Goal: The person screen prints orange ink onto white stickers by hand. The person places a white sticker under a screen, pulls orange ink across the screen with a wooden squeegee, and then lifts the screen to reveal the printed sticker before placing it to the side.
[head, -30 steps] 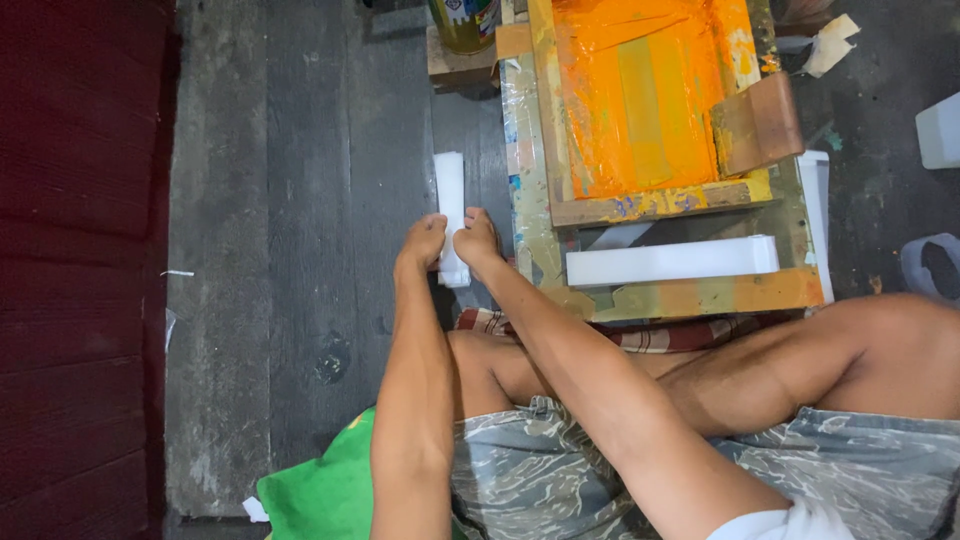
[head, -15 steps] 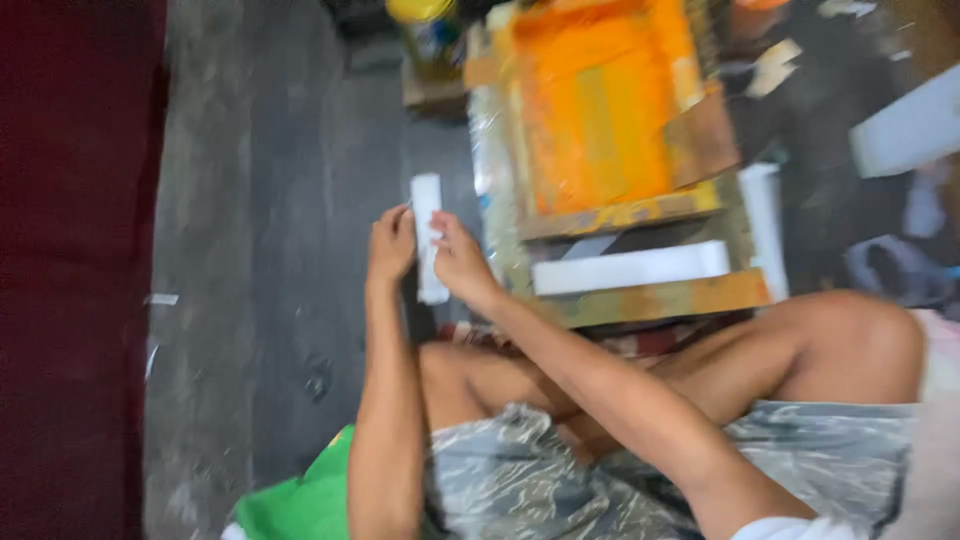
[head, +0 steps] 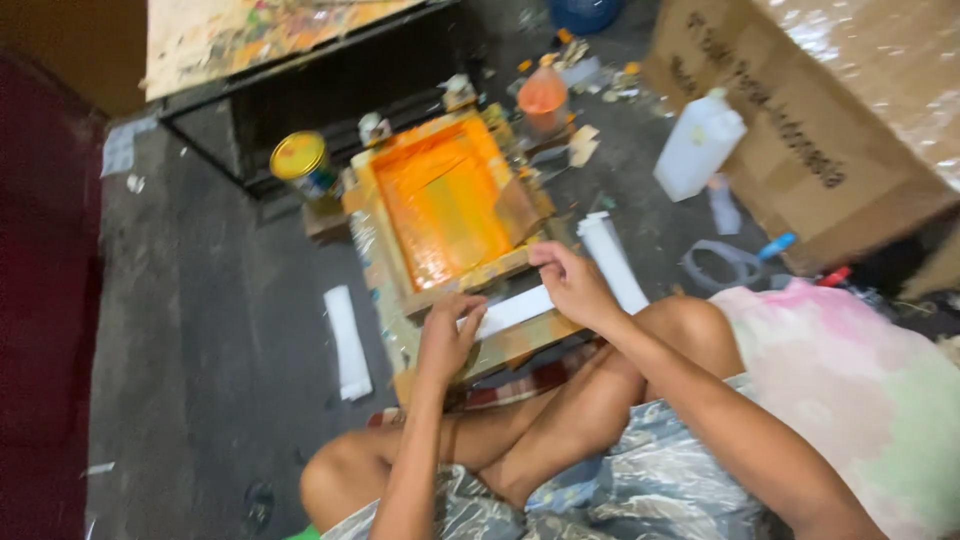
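Note:
A wooden screen frame (head: 392, 250) with orange ink across its mesh lies on the floor in front of my crossed legs. A long white strip (head: 517, 310) rests on the frame's near rail. My left hand (head: 447, 337) grips the strip's left end with curled fingers. My right hand (head: 572, 285) holds its right end, fingers bent over the frame's edge. A second white strip (head: 347, 342) lies on the grey floor left of the frame, apart from both hands.
A white roll (head: 612, 262) lies right of the frame. A yellow-lidded tin (head: 300, 160), an orange-stained cup (head: 543, 98), a white plastic jug (head: 698, 145) and a large cardboard box (head: 830, 110) stand around it. A paint-stained board (head: 250, 35) on a black stand is behind.
Both hands left the white strip on the floor at the left and moved right onto the strip on the frame's near rail. The camera view swung and tilted up.

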